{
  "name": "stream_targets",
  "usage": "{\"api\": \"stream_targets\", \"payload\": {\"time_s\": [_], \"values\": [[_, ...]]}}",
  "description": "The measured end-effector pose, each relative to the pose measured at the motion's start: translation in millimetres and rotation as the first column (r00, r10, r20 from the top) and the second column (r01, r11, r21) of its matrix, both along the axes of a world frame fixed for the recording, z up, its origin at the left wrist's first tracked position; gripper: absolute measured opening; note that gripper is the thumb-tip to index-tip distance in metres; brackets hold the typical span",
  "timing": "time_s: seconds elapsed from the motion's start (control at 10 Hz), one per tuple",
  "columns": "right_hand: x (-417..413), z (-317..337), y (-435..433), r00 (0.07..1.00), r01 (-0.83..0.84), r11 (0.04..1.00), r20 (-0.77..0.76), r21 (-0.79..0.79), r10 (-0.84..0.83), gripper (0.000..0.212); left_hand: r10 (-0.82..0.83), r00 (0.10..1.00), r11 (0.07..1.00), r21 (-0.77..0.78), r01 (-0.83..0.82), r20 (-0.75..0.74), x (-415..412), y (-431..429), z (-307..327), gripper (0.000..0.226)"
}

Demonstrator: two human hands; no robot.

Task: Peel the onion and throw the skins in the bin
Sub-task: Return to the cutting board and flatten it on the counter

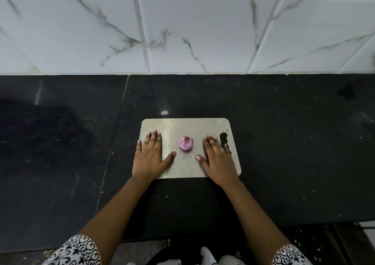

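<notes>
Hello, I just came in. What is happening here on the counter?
A person stands at a dark counter with a metal board in front of them. A small purple onion sits near the middle of the board. The left hand and the right hand lie flat on the board, one on each side of the onion, and neither touches it. No loose skins and no bin are in view, so whether peeling has begun or is already done cannot be told.

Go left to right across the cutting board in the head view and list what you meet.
Left hand flat on the board → onion → right hand flat on the board → handle cutout at the right end of the cutting board.
</notes>
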State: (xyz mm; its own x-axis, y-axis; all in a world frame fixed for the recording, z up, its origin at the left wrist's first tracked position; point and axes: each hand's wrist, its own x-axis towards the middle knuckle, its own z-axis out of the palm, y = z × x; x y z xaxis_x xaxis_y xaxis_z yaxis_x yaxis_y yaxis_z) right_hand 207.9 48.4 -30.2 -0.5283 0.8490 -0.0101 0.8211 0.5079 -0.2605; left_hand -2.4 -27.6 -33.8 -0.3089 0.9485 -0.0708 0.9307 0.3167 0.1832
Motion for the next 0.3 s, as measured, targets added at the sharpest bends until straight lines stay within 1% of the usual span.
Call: {"api": "stream_targets", "payload": {"time_s": [0.1,0.2,0.3], "values": [[-2,2,4,1.0,-0.014,1.0,0.016,-0.006,0.014,0.065,0.008,1.0,1.0,-0.005,-0.008,0.01,-2,6,4,0.092],[-3,7,4,1.0,-0.016,0.999,0.025,-0.031,0.017,0.065,0.015,1.0,1.0,-0.001,-0.015,0.026,0,5,10,0.095],[-5,30,21,0.994,-0.062,0.997,0.092,-0.055,0.067,0.062,0.034,0.995,0.999,-0.024,-0.032,0.092,-7,15,29,0.084]]}}
